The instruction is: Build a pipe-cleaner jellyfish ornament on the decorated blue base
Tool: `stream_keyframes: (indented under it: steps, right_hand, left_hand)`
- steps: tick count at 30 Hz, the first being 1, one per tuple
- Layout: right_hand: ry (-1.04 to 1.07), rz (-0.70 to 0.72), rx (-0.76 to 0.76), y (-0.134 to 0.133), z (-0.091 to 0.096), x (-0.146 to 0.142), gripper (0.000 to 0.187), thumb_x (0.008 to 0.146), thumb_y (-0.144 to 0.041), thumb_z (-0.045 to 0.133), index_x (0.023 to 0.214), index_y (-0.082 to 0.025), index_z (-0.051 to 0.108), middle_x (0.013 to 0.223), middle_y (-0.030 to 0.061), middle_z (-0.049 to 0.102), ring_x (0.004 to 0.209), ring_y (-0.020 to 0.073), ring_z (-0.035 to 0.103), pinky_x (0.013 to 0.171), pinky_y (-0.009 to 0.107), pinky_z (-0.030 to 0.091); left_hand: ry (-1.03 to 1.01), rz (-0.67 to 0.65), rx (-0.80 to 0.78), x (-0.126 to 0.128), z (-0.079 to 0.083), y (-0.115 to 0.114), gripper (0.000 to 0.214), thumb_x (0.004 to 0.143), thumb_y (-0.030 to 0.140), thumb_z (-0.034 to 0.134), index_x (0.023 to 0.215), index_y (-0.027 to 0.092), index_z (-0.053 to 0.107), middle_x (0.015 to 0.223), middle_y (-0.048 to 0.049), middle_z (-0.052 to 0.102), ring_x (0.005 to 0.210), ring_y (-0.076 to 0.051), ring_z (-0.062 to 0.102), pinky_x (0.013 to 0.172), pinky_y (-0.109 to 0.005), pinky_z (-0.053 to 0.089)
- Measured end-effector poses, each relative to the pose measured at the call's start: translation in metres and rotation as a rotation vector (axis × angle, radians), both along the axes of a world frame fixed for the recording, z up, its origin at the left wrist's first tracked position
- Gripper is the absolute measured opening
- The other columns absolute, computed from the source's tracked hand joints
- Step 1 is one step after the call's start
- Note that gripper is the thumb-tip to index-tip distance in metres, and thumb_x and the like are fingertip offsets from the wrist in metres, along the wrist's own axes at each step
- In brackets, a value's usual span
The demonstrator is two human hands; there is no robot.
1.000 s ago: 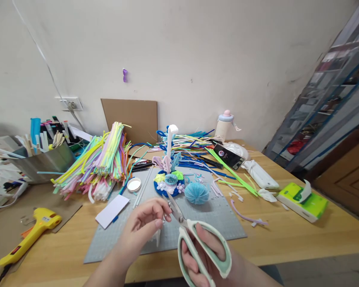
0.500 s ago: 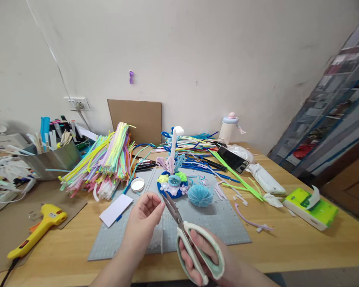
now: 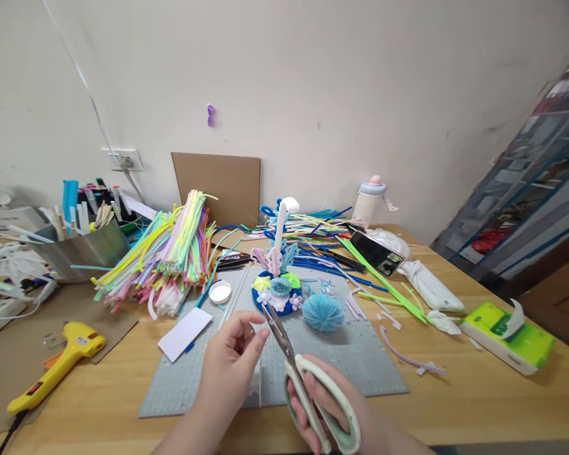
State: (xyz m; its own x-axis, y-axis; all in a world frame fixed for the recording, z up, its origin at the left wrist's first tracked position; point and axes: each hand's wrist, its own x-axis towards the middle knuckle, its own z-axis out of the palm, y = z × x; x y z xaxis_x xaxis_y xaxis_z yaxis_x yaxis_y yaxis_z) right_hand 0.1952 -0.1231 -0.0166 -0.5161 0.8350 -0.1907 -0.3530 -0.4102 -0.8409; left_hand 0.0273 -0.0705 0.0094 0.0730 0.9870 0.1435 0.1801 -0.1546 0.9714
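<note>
My right hand (image 3: 329,407) grips pale green scissors (image 3: 313,395), blades closed and pointing up-left over the grey cutting mat (image 3: 360,366). My left hand (image 3: 230,363) is just left of the blades, thumb and fingers pinched around a short whitish piece (image 3: 258,385) that hangs below it. Behind the blade tips stands a pipe-cleaner model (image 3: 279,278) on a blue base, with a white stalk and small flowers. A fluffy blue ball (image 3: 323,312) lies to its right.
A heap of pastel pipe cleaners (image 3: 165,256) lies back left, loose blue and green ones behind the model. A yellow glue gun (image 3: 52,366), white card (image 3: 186,325), round lid (image 3: 219,291), metal tool bin (image 3: 83,243), phone (image 3: 377,251), bottle (image 3: 372,199) and green tissue pack (image 3: 507,335) surround the mat.
The scissors' blades have closed next to my left fingertips. Both hands stay in about the same place; the view has drifted slightly left.
</note>
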Motion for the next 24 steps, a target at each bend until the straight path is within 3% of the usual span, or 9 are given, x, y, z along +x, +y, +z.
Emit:
stream_keyframes:
  steps: [4,7,12,19,24]
  right_hand:
    - [-0.018,0.025,0.014,0.0014,-0.0018,0.0015,0.042,0.081,-0.058,0.049,0.085,-0.016,0.044,0.063,-0.0019,0.054,0.038,0.0032,0.048,0.034,0.012,0.032]
    - [-0.046,0.009,-0.009,0.0007,-0.0027,0.0008,0.042,0.08,-0.058,0.051,0.085,-0.017,0.043,0.063,-0.0024,0.054,0.038,0.0033,0.048,0.034,0.012,0.032]
    - [-0.045,0.01,0.011,-0.0007,-0.0018,-0.0009,0.043,0.077,-0.058,0.055,0.083,-0.018,0.042,0.064,-0.003,0.053,0.038,0.0026,0.047,0.035,0.012,0.032]
    - [-0.089,0.036,0.058,-0.001,-0.0025,-0.0009,0.041,0.079,-0.055,0.055,0.082,-0.017,0.04,0.063,-0.0034,0.053,0.039,0.0018,0.048,0.035,0.01,0.034]
    - [-0.059,0.054,0.059,-0.0024,-0.006,-0.0001,0.043,0.077,-0.057,0.056,0.084,-0.017,0.041,0.065,-0.0029,0.053,0.04,0.002,0.048,0.035,0.01,0.034]
  left_hand:
    - [0.129,0.034,0.054,-0.0019,0.0017,-0.0019,0.019,0.08,0.038,0.055,0.081,0.019,0.057,0.053,0.007,0.029,0.049,-0.01,0.032,0.048,-0.021,0.025]
    - [0.218,0.037,0.099,-0.0049,0.0022,-0.0037,0.021,0.08,0.038,0.054,0.088,0.02,0.059,0.05,0.0082,0.024,0.046,-0.009,0.027,0.046,-0.02,0.023]
    - [0.338,0.084,0.165,-0.0081,-0.0013,-0.0062,0.024,0.08,0.04,0.055,0.085,0.02,0.065,0.048,0.0078,0.026,0.045,-0.008,0.027,0.045,-0.019,0.023]
    - [0.319,0.123,0.259,-0.0062,-0.0015,-0.0092,0.021,0.077,0.037,0.058,0.083,0.018,0.066,0.047,0.0083,0.026,0.043,-0.007,0.027,0.043,-0.018,0.023]
    - [0.233,0.141,0.233,-0.0029,0.0004,-0.0097,0.02,0.076,0.035,0.059,0.076,0.017,0.066,0.045,0.0086,0.026,0.041,-0.006,0.026,0.041,-0.017,0.023]
